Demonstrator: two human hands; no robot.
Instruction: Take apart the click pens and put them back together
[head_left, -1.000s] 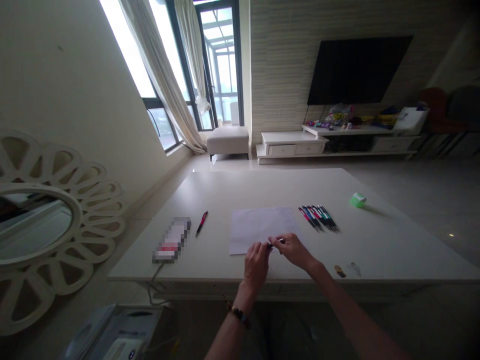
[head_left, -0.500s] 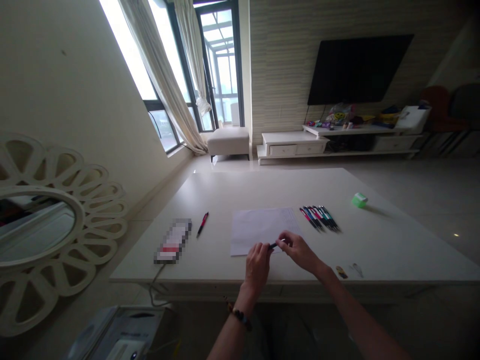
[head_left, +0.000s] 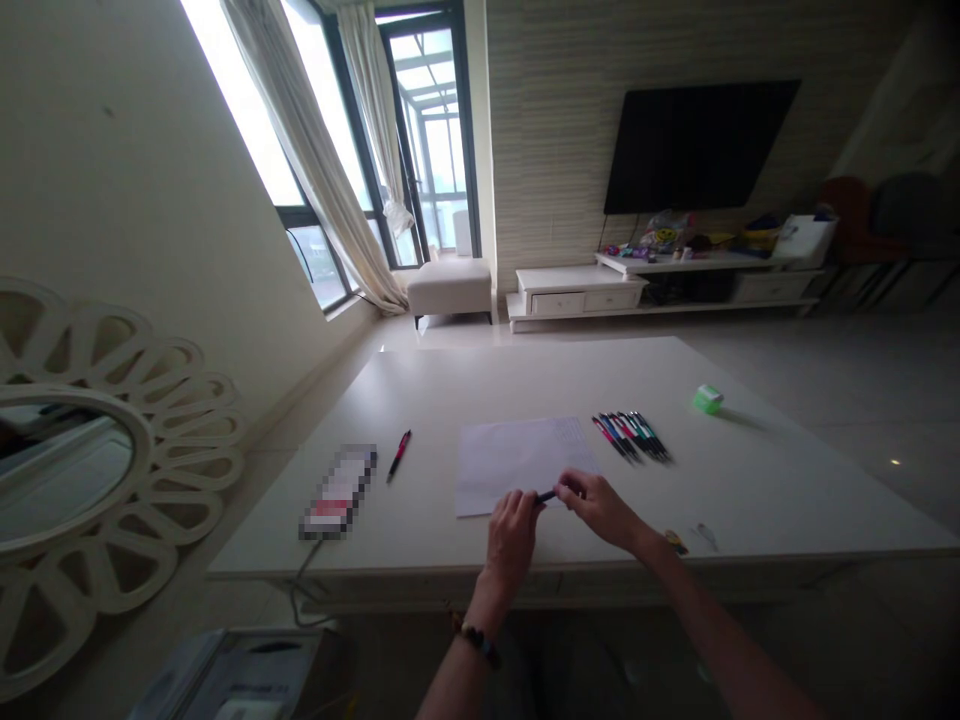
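Observation:
Between my hands lies a dark pen, held nearly level above the near edge of a white sheet of paper. My left hand is closed around its left end, and the fingertips of my right hand pinch the other end. Much of the pen is hidden by my fingers. Beyond my right hand, several pens with coloured barrels lie side by side to the right of the paper. A single red and black pen rests left of the paper.
A phone-like device, blurred out, lies on the white table with a cable running over the front edge. A small green object stands at the far right. Small items lie by my right forearm.
The view has shifted slightly, so the room and table appear a little further left. Both hands keep their hold on the pen, with barely any movement.

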